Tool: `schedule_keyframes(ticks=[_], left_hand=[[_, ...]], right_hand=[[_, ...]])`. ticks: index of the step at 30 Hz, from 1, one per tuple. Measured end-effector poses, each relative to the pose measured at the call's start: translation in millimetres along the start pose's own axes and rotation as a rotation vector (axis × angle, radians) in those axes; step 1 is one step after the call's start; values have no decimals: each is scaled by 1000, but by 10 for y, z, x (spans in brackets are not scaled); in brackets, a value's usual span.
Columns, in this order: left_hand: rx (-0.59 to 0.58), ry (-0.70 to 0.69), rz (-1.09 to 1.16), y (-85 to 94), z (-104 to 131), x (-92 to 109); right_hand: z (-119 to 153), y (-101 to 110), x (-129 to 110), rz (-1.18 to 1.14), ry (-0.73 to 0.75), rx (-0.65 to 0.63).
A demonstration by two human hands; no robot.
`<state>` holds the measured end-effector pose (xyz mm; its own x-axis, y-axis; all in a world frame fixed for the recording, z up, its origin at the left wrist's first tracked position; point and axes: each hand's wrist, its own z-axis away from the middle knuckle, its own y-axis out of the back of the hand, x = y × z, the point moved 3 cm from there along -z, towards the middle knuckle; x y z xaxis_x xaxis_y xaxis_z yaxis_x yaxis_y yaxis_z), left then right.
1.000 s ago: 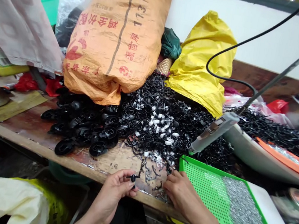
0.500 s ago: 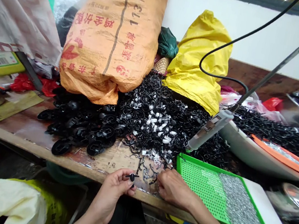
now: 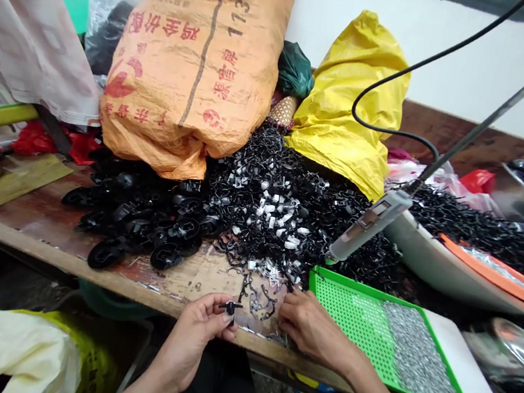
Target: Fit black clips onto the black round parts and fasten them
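Observation:
A small black part with side arms (image 3: 229, 308) is pinched between the thumb and fingers of my left hand (image 3: 202, 325), just over the table's front edge. My right hand (image 3: 305, 323) rests at the table top left of the green perforated tray (image 3: 344, 306), its fingers curled down; whatever is under the fingertips is too small to make out. Between the hands lie thin black curved pieces (image 3: 261, 302). Behind them is a heap of black parts (image 3: 320, 198) with white pieces (image 3: 272, 211) and silver pins (image 3: 271, 271).
Black round parts (image 3: 142, 219) are piled at the left, under an orange sack (image 3: 193, 63). A yellow bag (image 3: 354, 99) stands behind the heap. A grey electric tool (image 3: 369, 228) hangs from a rod above the tray's back corner. At the right are a large bowl (image 3: 429, 259) and orange tray (image 3: 499, 275).
My right hand has shifted slightly to the right, and its fingers have loosened a little. My left hand still holds the black part. The view has shifted slightly.

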<state>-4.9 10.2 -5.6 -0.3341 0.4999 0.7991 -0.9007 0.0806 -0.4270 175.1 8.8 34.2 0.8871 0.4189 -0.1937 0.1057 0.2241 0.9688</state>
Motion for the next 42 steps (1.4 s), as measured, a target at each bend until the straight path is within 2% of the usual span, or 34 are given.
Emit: schedule_keyframes(ticks=[6, 8, 10, 12, 14, 16, 17, 19, 20, 22, 23, 25, 28, 35, 42], left_hand=[[7, 14, 0, 13, -5, -21], [6, 11, 0, 27, -4, -29], [1, 3, -3, 37, -2, -28], [-5, 0, -4, 38, -1, -20], [0, 10, -8, 33, -1, -11], [12, 24, -11, 25, -2, -4], [19, 31, -13, 22, -4, -2], [23, 37, -15, 17, -9, -2], [24, 37, -15, 17, -11, -4], [20, 36, -16, 21, -16, -7], [18, 35, -17, 25, -18, -9], [12, 32, -19, 32, -19, -13], [2, 30, -23, 38, -21, -19], [-13, 32, -39, 27, -31, -18], [-20, 30, -48, 40, -25, -30]], right_hand=[[53, 2, 32, -80, -12, 96], [122, 81, 97, -113, -29, 185], [273, 214, 239, -130, -101, 341], [516, 363, 455, -99, -255, 531], [802, 467, 693, 16, -509, 673], [1025, 484, 856, 131, -755, 688], [1076, 466, 877, 153, -786, 686], [1040, 392, 787, 128, -685, 689], [958, 342, 682, 85, -554, 679], [720, 209, 428, -13, -316, 524], [593, 138, 296, -29, -206, 407], [392, 33, 107, -12, -114, 260], [235, -55, 7, 33, -57, 196], [181, -164, 52, 68, -48, 147], [149, -289, 73, 149, -52, 226]])
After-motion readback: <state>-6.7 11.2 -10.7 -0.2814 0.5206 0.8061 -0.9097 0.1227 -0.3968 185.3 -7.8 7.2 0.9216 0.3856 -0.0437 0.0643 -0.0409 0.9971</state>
